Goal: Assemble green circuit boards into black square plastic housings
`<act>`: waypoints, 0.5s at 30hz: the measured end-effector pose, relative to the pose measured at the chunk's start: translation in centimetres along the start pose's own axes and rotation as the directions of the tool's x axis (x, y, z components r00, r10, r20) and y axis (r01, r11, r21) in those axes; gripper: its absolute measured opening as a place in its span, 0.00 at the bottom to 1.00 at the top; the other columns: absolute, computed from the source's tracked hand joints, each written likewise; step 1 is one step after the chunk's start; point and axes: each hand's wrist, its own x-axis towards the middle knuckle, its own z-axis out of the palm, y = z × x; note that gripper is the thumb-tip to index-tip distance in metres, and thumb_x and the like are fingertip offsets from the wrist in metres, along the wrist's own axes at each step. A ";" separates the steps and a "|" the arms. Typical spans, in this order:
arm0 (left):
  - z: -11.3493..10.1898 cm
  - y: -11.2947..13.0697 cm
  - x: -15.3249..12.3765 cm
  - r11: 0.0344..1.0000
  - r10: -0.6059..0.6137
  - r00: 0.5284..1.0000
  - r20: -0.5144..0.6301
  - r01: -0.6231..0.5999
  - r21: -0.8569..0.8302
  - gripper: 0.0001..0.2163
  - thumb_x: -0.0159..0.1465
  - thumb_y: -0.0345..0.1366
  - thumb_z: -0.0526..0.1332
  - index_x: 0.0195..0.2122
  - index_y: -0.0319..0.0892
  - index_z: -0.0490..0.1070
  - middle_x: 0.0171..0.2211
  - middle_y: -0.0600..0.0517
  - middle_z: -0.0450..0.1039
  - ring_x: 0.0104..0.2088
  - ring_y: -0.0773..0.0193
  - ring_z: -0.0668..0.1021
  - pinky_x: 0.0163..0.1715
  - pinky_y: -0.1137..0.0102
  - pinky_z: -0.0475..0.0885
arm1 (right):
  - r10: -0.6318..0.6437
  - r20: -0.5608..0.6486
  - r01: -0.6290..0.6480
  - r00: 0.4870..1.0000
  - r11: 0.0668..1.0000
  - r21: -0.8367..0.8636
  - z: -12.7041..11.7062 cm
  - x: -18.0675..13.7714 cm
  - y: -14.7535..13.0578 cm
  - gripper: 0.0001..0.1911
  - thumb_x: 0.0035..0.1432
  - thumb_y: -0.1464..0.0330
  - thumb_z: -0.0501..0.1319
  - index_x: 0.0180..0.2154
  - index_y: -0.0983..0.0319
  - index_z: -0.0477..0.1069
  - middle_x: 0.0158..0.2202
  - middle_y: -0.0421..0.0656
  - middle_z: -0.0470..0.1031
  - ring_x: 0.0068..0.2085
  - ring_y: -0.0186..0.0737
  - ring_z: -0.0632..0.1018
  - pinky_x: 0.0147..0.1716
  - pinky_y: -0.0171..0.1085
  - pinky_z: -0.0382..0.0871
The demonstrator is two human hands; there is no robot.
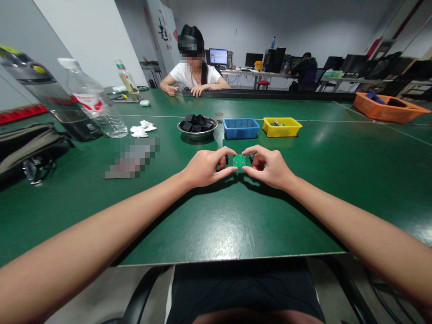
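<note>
A small green circuit board (239,161) is held up between my two hands, a little above the green table. My left hand (211,167) pinches its left edge between thumb and forefinger. On the opposite edge, the thumb and forefinger of my right hand (270,166) grip it too. Small black pieces (252,157) show beside the board near the curled fingers of both hands; whether they are held or lie behind cannot be made out. Beyond the hands stand a metal bowl (197,133) of black blocks, a blue bin (240,129) and a yellow bin (282,128) with small parts.
Left on the table (216,225) are bottles (97,108), crumpled tissue (143,129), a blurred flat object (133,158) and a dark bag (30,148). An orange basket (388,108) sits far right. Across the table, a person (195,74) rests both hands near the far edge.
</note>
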 end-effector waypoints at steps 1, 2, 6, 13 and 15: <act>0.0 0.0 0.0 1.000 0.003 1.000 -0.003 -0.003 0.000 0.15 0.69 0.45 0.61 0.50 0.40 0.71 0.22 0.59 0.70 0.20 0.69 0.72 0.25 0.75 0.62 | 0.003 0.003 -0.003 1.000 1.000 0.004 0.0 0.0 0.0 0.16 0.57 0.64 0.67 0.46 0.62 0.73 0.20 0.31 0.68 0.20 0.30 0.67 0.25 0.33 0.62; 0.0 0.0 0.0 1.000 0.005 1.000 -0.008 -0.005 0.000 0.15 0.69 0.46 0.61 0.49 0.40 0.72 0.22 0.59 0.70 0.20 0.70 0.72 0.25 0.76 0.62 | 0.006 0.006 -0.006 1.000 1.000 0.007 0.0 0.0 0.0 0.16 0.57 0.64 0.67 0.47 0.62 0.73 0.20 0.31 0.68 0.20 0.31 0.67 0.25 0.33 0.62; 0.0 -0.1 -0.1 1.000 0.010 1.000 -0.026 -0.010 0.004 0.15 0.69 0.45 0.61 0.50 0.40 0.72 0.22 0.59 0.70 0.20 0.70 0.71 0.25 0.76 0.61 | 0.016 0.006 -0.016 1.000 1.000 0.010 0.0 0.0 0.0 0.16 0.57 0.64 0.67 0.46 0.61 0.72 0.20 0.31 0.68 0.20 0.31 0.67 0.24 0.33 0.62; 0.1 0.3 0.0 0.999 -0.029 1.000 -0.008 0.029 -0.036 0.15 0.68 0.44 0.61 0.50 0.40 0.71 0.22 0.59 0.70 0.20 0.70 0.71 0.25 0.76 0.61 | 0.008 -0.003 -0.008 1.000 1.000 0.016 0.1 -0.1 0.0 0.16 0.57 0.64 0.68 0.47 0.62 0.73 0.20 0.31 0.68 0.20 0.30 0.67 0.24 0.33 0.61; 0.2 0.5 0.0 0.996 -0.053 0.999 0.001 0.053 -0.065 0.15 0.68 0.43 0.62 0.50 0.40 0.70 0.22 0.60 0.70 0.19 0.70 0.71 0.25 0.76 0.61 | 0.021 -0.002 -0.020 1.000 0.999 0.036 0.2 -0.3 0.1 0.16 0.58 0.64 0.67 0.47 0.62 0.73 0.20 0.31 0.68 0.20 0.30 0.67 0.24 0.32 0.61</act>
